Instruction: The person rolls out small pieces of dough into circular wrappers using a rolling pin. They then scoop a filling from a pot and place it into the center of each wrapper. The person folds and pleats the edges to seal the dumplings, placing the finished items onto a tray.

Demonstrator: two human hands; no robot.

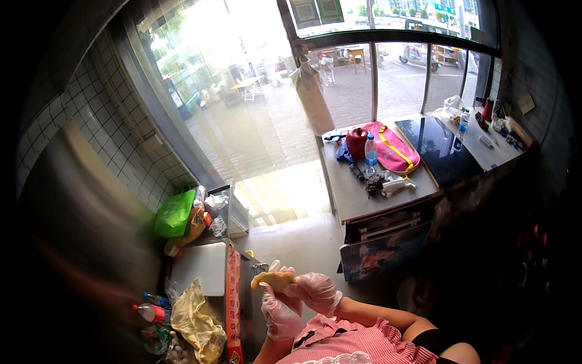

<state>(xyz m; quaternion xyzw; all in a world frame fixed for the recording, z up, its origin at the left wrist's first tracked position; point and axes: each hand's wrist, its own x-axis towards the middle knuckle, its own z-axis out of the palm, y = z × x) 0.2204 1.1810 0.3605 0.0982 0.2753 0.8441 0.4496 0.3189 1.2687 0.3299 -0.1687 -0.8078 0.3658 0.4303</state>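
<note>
A flat, yellowish, half-round piece of dough or pastry (272, 281) is held up in front of my chest. My left hand (282, 314), in a clear plastic glove, grips it from below with the thumb on its near face. At its right end, the gloved fingers of my right hand (317, 291) pinch the edge. Both hands touch the piece, and parts of the fingers behind it are hidden. Below them is a red-checked apron (336, 341) with ruffles and lace.
To the left, a counter holds a white board (200, 268), a yellowish cloth or bag (198, 323), bottles (154, 314) and a green bag (175, 214). At right stands a table (350, 204) with a pink bag (393, 148) and a water bottle (370, 154). Plastic strip curtains (227, 136) hang ahead.
</note>
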